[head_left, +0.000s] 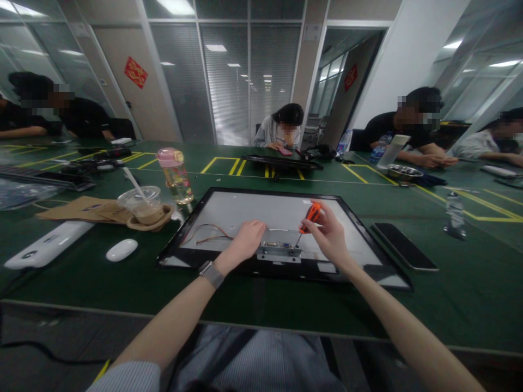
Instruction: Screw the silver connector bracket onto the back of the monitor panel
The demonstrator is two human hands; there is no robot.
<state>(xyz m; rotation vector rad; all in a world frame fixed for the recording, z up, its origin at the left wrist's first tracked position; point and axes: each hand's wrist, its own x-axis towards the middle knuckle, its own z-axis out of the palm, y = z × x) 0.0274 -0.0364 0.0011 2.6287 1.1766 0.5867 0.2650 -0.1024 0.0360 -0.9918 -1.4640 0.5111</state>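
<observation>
A flat display panel (281, 209) with a black frame lies on the table, its pale back facing up. Near its front edge sits a metal bracket (281, 252) carrying a circuit board with a blue connector. My right hand (330, 237) grips an orange and black screwdriver (310, 218), its shaft slanting down to the bracket's right part. At the bracket's left end my left hand (245, 239) is curled, seemingly holding it; the fingertips are partly hidden. Thin brown wires (212, 234) lie on the panel left of that hand.
A phone (402, 246) lies right of the panel. To the left are a white mouse (121, 250), a white power strip (51, 245), a plastic cup (141, 204) and a pink-lidded bottle (175, 177). Several people sit around the table; another dark panel (281, 162) lies across from me.
</observation>
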